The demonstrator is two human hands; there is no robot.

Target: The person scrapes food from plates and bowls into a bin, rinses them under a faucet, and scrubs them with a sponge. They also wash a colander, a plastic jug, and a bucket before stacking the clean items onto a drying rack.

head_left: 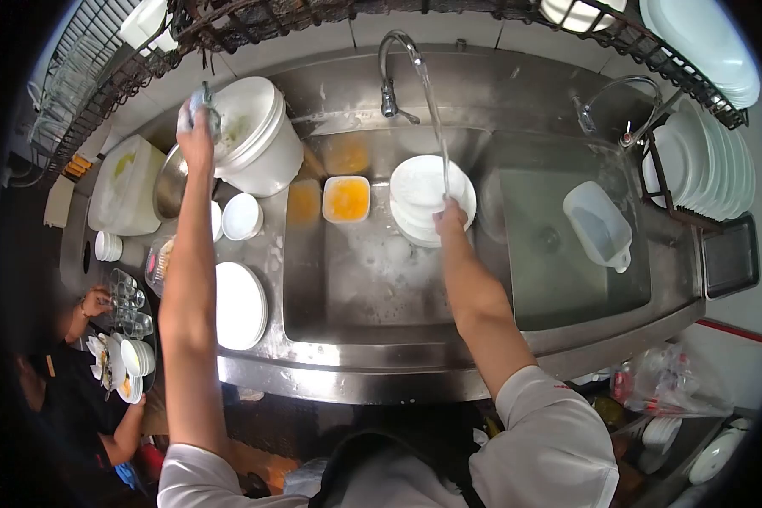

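Note:
My left hand (pixel 196 140) is raised above the rim of a white bucket (pixel 267 152), at the back left. Its fingers are closed round a pale bluish scrubbing sponge (pixel 201 100), partly hidden by the hand. Over the left sink basin (pixel 347 288), my right hand (pixel 453 215) grips the right edge of a white plate (pixel 423 182). Water from the faucet (pixel 398 51) runs down onto this plate. More white plates show beneath it. Left of them, a square tub of orange liquid (pixel 347 200) stands in the basin.
A white container (pixel 599 222) sits in the water-filled right basin. Plates are stacked on the left counter (pixel 241 305) and in the rack at right (pixel 698 165). At far left, another person's hand (pixel 96 300) touches glasses on a dish-laden tray. Wire shelving (pixel 330 10) hangs above.

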